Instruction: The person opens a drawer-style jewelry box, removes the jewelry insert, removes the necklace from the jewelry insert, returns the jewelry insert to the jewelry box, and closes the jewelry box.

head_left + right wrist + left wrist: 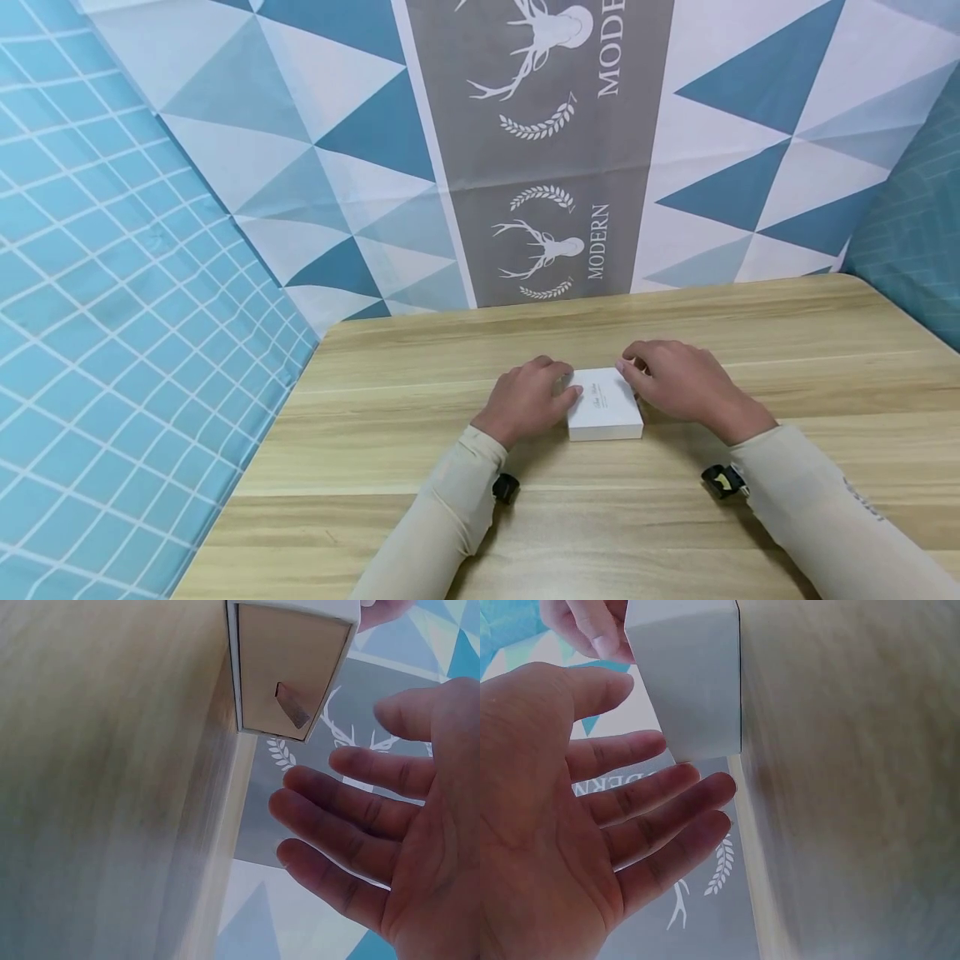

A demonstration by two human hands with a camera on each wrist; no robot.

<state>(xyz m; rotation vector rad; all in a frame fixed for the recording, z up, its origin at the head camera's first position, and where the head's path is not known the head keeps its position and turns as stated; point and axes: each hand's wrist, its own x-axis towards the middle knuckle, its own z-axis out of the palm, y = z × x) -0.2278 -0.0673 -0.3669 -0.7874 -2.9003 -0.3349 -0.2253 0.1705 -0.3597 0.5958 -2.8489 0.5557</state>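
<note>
A flat white box [609, 408] with small dark lettering on its top lies on the wooden table. In the right wrist view its end shows a tan drawer panel [281, 656], with a short brown ribbon tab [292, 709] sticking out of a slot. My left hand [527, 397] is at the box's left side, thumb over the top edge, the other fingers stretched loosely by its far left corner. Beside the drawer end is my right hand [681, 382], fingers loosely bent, thumb near the far right corner; the right wrist view shows nothing within its fingers.
The wood-grain table [360, 467] ends at a wall covering [540, 167] with triangles, deer heads and lettering. Blue checked cloth [112, 292] hangs along the left, darker teal cloth [915, 208] on the right. Each wrist wears a black strapped device [723, 482].
</note>
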